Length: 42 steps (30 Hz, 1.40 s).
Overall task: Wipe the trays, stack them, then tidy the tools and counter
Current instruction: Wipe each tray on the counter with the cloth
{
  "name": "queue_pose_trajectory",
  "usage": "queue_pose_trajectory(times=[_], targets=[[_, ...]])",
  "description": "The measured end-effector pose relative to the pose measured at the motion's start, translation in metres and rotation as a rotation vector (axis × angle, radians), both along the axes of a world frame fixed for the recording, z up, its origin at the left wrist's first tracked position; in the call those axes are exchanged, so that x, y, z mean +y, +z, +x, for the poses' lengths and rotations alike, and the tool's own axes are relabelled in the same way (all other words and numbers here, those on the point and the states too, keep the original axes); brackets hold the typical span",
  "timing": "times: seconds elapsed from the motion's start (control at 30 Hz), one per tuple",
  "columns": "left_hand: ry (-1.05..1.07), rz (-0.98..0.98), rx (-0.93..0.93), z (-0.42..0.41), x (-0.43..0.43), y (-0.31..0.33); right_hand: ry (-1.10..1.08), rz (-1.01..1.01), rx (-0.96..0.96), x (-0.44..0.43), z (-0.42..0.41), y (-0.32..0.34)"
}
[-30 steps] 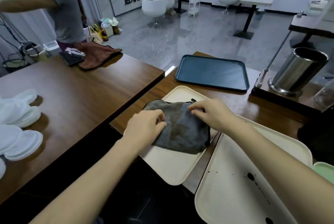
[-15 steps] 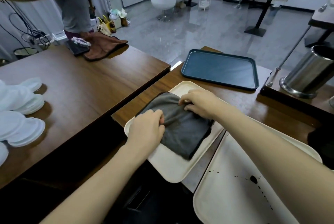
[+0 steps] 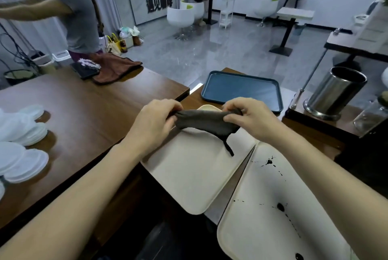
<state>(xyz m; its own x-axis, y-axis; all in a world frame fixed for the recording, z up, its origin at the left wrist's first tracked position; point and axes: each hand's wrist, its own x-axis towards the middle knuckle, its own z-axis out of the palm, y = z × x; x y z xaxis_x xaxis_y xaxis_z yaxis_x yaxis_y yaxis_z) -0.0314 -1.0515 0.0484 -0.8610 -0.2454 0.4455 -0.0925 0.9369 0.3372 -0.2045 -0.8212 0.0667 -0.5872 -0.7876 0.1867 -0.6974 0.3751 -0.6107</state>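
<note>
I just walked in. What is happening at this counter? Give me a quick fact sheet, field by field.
Left hand: grips one end of the grey cloth
Right hand: grips the other end
Cloth: bunched and lifted over the far end of the plain cream tray
Stained cream tray: right of the plain one, with dark splashes
Blue tray: farther back, lying flat
Stacking: not yet begun

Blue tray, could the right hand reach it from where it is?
Probably yes. The blue tray lies just beyond the right hand, with nothing standing between them. But that hand is pinching the grey cloth, so it would need to let go first.
</note>
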Motion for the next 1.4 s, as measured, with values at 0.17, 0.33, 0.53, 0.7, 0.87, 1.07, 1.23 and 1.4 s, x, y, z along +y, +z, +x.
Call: queue_pose_trajectory(times=[0.17,0.33,0.53,0.7,0.87,1.07,1.23,1.4], targets=[[-0.105,0.04,-0.448,0.031,0.0,-0.044,0.155,0.407,0.036,0.009,0.034,-0.044],[-0.019,0.083,-0.353,0.022,0.001,-0.051,0.034,0.305,0.017,0.001,0.032,-0.051],[0.091,0.087,-0.238,-0.017,-0.005,-0.059,-0.067,0.374,0.139,-0.022,0.012,-0.058],[0.283,0.072,-0.098,-0.006,0.001,-0.073,0.207,0.404,0.1,-0.036,0.018,-0.052],[0.314,0.093,-0.089,0.01,0.004,-0.075,0.234,0.397,0.151,-0.049,0.036,-0.058],[0.318,0.104,-0.16,0.014,0.012,-0.073,0.084,0.356,-0.051,-0.062,0.05,-0.056],[0.262,0.262,-0.253,0.005,0.022,-0.066,0.056,0.32,-0.262,-0.056,0.051,-0.052],[0.218,0.404,-0.263,0.003,0.025,-0.061,0.036,0.261,-0.341,-0.043,0.046,-0.047]])
